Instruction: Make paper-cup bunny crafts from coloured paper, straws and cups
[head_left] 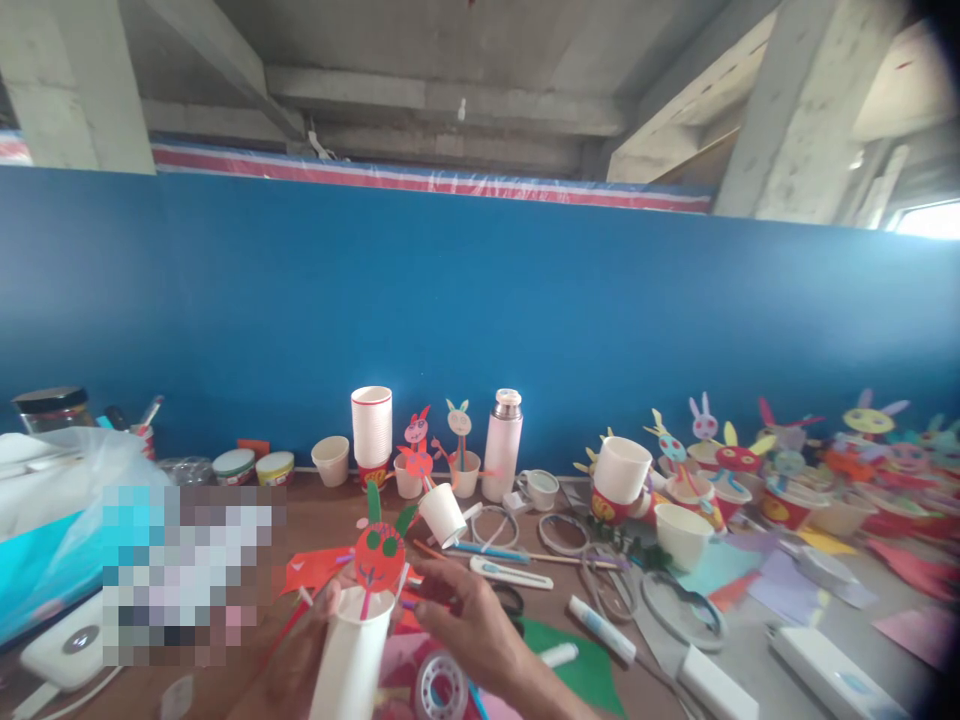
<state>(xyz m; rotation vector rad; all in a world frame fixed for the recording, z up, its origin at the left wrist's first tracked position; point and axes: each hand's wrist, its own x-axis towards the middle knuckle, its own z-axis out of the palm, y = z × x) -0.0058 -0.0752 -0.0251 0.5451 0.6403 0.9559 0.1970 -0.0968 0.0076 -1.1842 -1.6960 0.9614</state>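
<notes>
A white paper cup [349, 650], tall enough that it may be a stack, stands at the front, slightly tilted. Rising from its mouth is a red paper rabbit face [379, 558] with green ears and green eyes, on a thin stick. My left hand [300, 625] holds the cup from its left side; some of its fingers are hidden behind the cup and blurred. To the right of the cup, my right hand [476, 610] has its fingers stretched toward the rabbit and holds nothing that I can see. A tape roll [441, 688] lies below it.
Behind stand a stack of paper cups [373, 430], a pink thermos [504, 445] and a tipped paper cup [442, 515]. A white craft knife [511, 573] and a glue stick [601, 630] lie rightward. Several cups with paper rabbits [739, 455] crowd the right. A blue partition [480, 290] closes the back.
</notes>
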